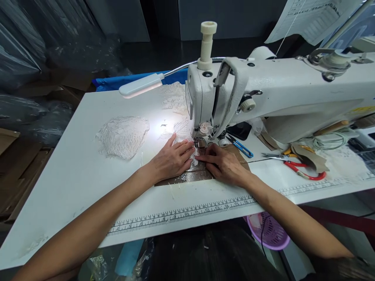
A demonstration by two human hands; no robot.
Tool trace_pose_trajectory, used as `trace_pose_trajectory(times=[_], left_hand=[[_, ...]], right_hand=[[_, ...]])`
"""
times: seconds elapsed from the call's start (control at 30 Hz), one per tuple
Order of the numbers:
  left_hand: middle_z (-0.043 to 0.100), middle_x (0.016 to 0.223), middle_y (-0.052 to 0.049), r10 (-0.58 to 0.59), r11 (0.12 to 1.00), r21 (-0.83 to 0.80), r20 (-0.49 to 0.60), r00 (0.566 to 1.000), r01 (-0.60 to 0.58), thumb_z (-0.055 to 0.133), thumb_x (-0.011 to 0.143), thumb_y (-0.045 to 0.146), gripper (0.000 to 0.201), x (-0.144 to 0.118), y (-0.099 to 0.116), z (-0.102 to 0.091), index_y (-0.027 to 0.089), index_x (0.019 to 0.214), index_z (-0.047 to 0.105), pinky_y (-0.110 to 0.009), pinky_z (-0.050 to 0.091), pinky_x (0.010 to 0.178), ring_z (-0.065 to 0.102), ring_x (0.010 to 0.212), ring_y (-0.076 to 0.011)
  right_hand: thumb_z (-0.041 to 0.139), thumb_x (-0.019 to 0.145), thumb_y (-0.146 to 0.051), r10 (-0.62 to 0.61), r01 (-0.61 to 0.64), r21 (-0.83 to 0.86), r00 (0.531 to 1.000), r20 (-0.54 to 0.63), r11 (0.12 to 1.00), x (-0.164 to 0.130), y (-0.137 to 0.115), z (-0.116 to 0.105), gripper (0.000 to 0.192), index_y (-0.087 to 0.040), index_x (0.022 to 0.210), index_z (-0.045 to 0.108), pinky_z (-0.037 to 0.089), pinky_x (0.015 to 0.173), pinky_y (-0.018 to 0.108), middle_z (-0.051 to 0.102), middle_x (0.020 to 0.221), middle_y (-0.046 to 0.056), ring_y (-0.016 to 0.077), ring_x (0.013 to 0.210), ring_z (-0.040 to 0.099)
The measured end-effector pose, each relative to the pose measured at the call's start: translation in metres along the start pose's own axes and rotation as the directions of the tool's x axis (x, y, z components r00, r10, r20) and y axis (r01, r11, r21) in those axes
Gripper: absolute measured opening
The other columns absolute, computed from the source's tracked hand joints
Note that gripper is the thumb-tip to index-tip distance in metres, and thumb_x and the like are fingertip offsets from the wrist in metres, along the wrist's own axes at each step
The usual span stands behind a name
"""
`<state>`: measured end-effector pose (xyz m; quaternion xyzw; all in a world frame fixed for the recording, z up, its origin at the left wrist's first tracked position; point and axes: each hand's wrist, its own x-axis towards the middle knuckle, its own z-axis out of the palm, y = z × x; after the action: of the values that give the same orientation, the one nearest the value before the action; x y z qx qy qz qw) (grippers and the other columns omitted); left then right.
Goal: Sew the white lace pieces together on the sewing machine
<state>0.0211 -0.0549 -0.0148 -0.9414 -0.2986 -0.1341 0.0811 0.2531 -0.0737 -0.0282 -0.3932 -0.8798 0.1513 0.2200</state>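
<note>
- Head view: left hand (172, 159) lies flat, fingers spread, pressing the white lace piece (184, 132) down just left of the presser foot (200, 143). Right hand (223, 164) is flat too, fingertips pinning the lace right at the foot, gripping nothing.
- To do this bit well, I'd say keep both palms light, feed evenly, and keep fingertips clear of the needle.
- Hard to see: the needle is hidden behind the foot and the lamp (141, 84) glare washes out the lace edge; can't tell where the seam runs.
</note>
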Motion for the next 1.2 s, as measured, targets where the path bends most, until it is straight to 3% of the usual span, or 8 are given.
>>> trace_pose_trajectory(times=[0.33, 0.5, 0.67, 0.77, 0.9, 1.03, 1.1, 1.2], left_hand=[[0.057, 0.128, -0.018, -0.095, 0.995, 0.031, 0.086, 0.992, 0.093, 0.037, 0.098, 0.028, 0.036, 0.007, 0.004, 0.0, 0.01, 0.123, 0.055, -0.054, 0.039, 0.101, 0.055, 0.118, -0.0304], [0.058, 0.125, -0.019, -0.186, 0.983, 0.02, 0.124, 0.975, 0.184, 0.037, 0.098, 0.029, 0.038, 0.013, 0.009, 0.002, 0.007, 0.124, 0.054, -0.05, 0.042, 0.097, 0.054, 0.116, -0.0314], [0.059, 0.119, -0.017, -0.253, 0.967, 0.012, 0.038, 0.967, 0.253, 0.038, 0.098, 0.028, 0.035, 0.014, 0.018, 0.005, 0.009, 0.123, 0.053, -0.051, 0.043, 0.096, 0.055, 0.114, -0.0299], [0.06, 0.117, -0.017, -0.276, 0.961, -0.018, -0.052, 0.96, 0.275, 0.043, 0.096, 0.028, 0.031, 0.01, 0.012, 0.001, 0.011, 0.119, 0.054, -0.048, 0.048, 0.088, 0.058, 0.105, -0.0272], [0.064, 0.11, -0.011, -0.137, 0.981, -0.158, -0.127, 0.982, 0.116, 0.05, 0.092, 0.026, 0.022, 0.001, -0.011, -0.012, 0.016, 0.11, 0.059, -0.041, 0.051, 0.08, 0.061, 0.096, -0.0217], [0.066, 0.106, -0.006, 0.068, 0.955, -0.282, -0.106, 0.992, -0.095, 0.056, 0.089, 0.025, 0.018, -0.004, -0.023, -0.013, 0.019, 0.104, 0.061, -0.036, 0.051, 0.082, 0.063, 0.093, -0.0172], [0.067, 0.102, -0.006, 0.074, 0.958, -0.271, -0.097, 0.993, -0.098, 0.055, 0.09, 0.024, 0.014, -0.003, -0.02, -0.008, 0.019, 0.1, 0.063, -0.035, 0.051, 0.079, 0.063, 0.088, -0.016], [0.069, 0.093, -0.005, -0.012, 0.966, -0.258, -0.153, 0.988, -0.028, 0.051, 0.092, 0.019, 0.013, 0.0, -0.014, -0.001, 0.018, 0.089, 0.064, -0.032, 0.052, 0.074, 0.064, 0.083, -0.014]], right_hand=[[0.041, 0.094, -0.024, 0.028, -0.027, -0.068, 0.999, 0.024, 0.997, 0.001, -0.004, -0.001, 0.038, -0.025, 0.127, 0.059, 0.053, 0.079, 0.039, 0.05, 0.105, 0.01, 0.0186, 0.087, 0.055], [0.039, 0.095, -0.025, 0.044, -0.043, -0.013, 0.999, 0.029, 0.999, -0.001, -0.002, -0.003, 0.039, -0.023, 0.131, 0.055, 0.053, 0.08, 0.04, 0.049, 0.105, 0.011, 0.0195, 0.09, 0.056], [0.042, 0.093, -0.022, 0.071, -0.069, 0.059, 0.997, -0.041, 0.996, -0.001, 0.003, -0.005, 0.042, -0.021, 0.134, 0.051, 0.052, 0.075, 0.036, 0.056, 0.103, 0.01, 0.0184, 0.084, 0.058], [0.043, 0.093, -0.022, 0.062, -0.059, 0.05, 0.995, -0.075, 0.997, 0.001, 0.006, -0.006, 0.042, -0.019, 0.133, 0.052, 0.05, 0.072, 0.034, 0.06, 0.096, 0.009, 0.0173, 0.078, 0.058], [0.042, 0.093, -0.021, 0.06, -0.053, 0.073, 0.994, -0.088, 0.996, 0.002, 0.008, -0.007, 0.041, -0.017, 0.132, 0.053, 0.049, 0.07, 0.032, 0.063, 0.09, 0.008, 0.0165, 0.074, 0.058], [0.043, 0.092, -0.019, 0.061, -0.052, 0.095, 0.994, -0.096, 0.994, 0.002, 0.008, -0.006, 0.038, -0.016, 0.127, 0.056, 0.048, 0.07, 0.03, 0.063, 0.088, 0.008, 0.0162, 0.074, 0.059], [0.043, 0.092, -0.02, 0.064, -0.055, 0.095, 0.993, -0.1, 0.994, 0.003, 0.008, -0.007, 0.035, -0.016, 0.124, 0.058, 0.048, 0.07, 0.03, 0.063, 0.085, 0.007, 0.0162, 0.074, 0.059], [0.044, 0.093, -0.021, 0.066, -0.055, 0.106, 0.993, -0.101, 0.993, 0.002, 0.008, -0.008, 0.032, -0.015, 0.12, 0.06, 0.048, 0.071, 0.03, 0.063, 0.086, 0.008, 0.0161, 0.076, 0.059]])
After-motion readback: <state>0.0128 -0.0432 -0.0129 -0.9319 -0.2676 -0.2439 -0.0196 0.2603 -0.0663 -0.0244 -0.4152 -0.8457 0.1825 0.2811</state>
